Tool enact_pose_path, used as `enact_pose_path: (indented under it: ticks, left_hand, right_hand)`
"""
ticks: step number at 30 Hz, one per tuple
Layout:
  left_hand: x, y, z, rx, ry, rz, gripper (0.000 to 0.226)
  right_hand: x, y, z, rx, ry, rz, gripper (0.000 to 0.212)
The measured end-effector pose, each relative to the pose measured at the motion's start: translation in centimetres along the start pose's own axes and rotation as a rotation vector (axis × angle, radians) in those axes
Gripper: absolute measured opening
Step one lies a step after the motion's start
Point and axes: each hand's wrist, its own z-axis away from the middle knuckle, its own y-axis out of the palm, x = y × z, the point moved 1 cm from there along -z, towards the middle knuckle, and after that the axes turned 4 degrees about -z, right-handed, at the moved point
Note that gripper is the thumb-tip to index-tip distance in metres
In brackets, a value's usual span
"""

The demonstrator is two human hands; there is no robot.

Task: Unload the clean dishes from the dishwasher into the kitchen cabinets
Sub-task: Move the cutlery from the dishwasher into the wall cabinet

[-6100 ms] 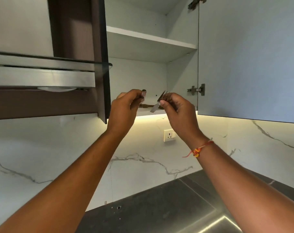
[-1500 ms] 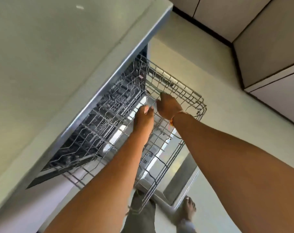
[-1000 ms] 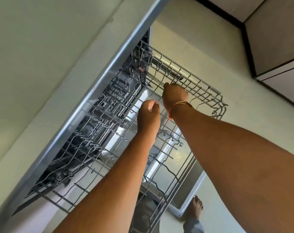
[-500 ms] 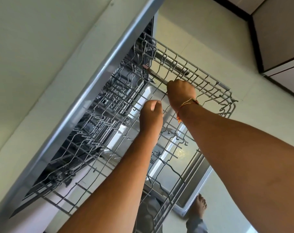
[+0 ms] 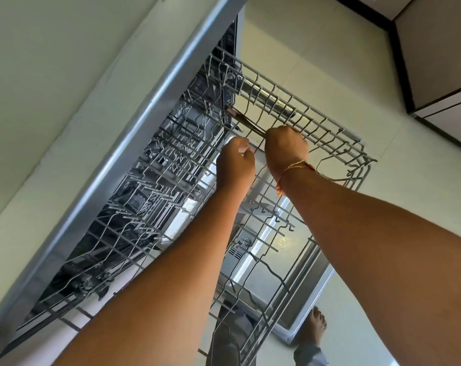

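The dishwasher's upper wire rack (image 5: 337,136) is pulled out below the counter edge (image 5: 155,107). Both my hands reach into its far corner. My right hand (image 5: 287,149), a thread band on its wrist, grips a dark-handled utensil (image 5: 243,118) that points up and left through the rack wires. My left hand (image 5: 236,167) sits just left of it, fingers curled round a thin silvery utensil (image 5: 251,140); most of that piece is hidden by the hand. No other dishes show in the rack.
The open dishwasher door (image 5: 305,294) lies flat under the rack, shiny steel inside. My bare foot (image 5: 313,326) stands beside its corner on the pale floor. Base cabinets (image 5: 435,62) with a dark plinth run along the upper right.
Six seconds ago my hands were at the upper wall cabinet with cutlery. Over the last second they stayed in the rack's corner, the right hand lifting the dark utensil slightly.
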Motion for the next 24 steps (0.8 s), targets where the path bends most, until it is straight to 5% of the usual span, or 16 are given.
enact_pose_path:
  ticks: [5,9,24]
  left_hand:
    - [-0.9,-0.1,-2.9,-0.14,0.34,-0.549,0.029]
    - [-1.3,-0.2,-5.2,-0.067,0.42,-0.801,0.021]
    - [-1.3,0.0,-8.2,0.134,0.588,-1.001,0.026]
  right_hand:
    - [0.1,0.5,-0.2,-0.057,0.043,-0.035,0.026]
    - [0.1,0.7,-0.1,-0.082,0.064,-0.065,0.022]
    - [-1.1,2.1,0.5,-0.203,0.11,-0.302,0.03]
